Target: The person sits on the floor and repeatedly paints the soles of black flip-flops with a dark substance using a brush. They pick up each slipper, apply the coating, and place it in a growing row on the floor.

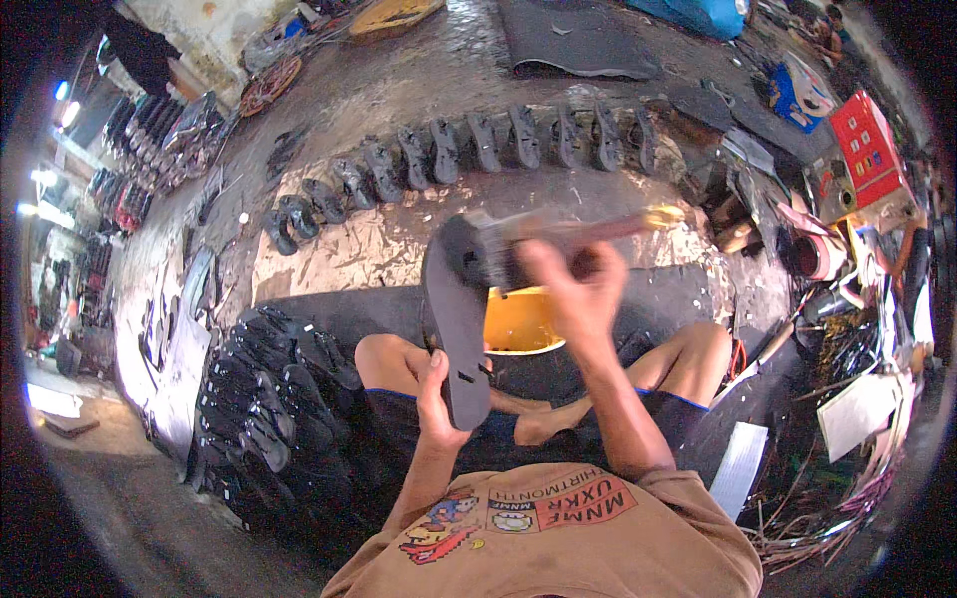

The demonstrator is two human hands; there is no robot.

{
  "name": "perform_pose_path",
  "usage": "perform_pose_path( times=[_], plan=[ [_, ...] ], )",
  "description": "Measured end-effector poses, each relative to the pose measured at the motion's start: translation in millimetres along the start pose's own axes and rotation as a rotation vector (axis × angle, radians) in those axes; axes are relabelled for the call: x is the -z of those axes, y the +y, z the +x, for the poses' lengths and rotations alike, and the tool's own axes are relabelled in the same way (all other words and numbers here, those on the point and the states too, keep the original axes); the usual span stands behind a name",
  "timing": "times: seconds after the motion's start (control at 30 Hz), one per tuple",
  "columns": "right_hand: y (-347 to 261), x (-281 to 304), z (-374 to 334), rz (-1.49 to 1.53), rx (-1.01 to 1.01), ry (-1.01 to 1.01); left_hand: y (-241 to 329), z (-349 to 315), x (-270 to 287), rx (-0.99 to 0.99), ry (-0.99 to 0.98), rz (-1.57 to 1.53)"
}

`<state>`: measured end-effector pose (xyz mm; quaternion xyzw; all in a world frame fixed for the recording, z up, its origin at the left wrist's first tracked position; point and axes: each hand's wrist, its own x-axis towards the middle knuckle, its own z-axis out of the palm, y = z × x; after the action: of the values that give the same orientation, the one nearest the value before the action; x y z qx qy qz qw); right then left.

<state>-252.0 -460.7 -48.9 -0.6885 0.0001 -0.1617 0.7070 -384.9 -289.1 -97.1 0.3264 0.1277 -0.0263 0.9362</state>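
Off to my left there's a pile of black sandals (261, 399) stacked on the floor beside my knee. My left hand (439, 394) is closed around the lower end of a dark sandal sole (457, 319), holding it upright over my crossed legs. Just behind it sits a yellow bowl (518, 324). My right hand (578, 289) is wrapped tight on a brush (558, 234), its bristle end right against the top of the sole, though it's blurred. Further back, a row of dark soles (469, 149) lies on the floor. Far right, a red box (865, 145).
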Motion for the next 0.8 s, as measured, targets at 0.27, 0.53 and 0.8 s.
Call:
perform_pose_path(
  times=[0.27,0.53,0.8],
  plan=[
    [5,11,-16,-0.245,-0.014,-0.051,-16,0,-24,-0.103,-0.070,0.029],
    [-15,0,26,0.043,0.003,0.164,-24,-4,-9,-0.028,-0.123,0.214],
    [-31,8,-46,0.254,-0.102,-0.106,3,46,-31,-0.119,-0.095,-0.193]
  ],
)
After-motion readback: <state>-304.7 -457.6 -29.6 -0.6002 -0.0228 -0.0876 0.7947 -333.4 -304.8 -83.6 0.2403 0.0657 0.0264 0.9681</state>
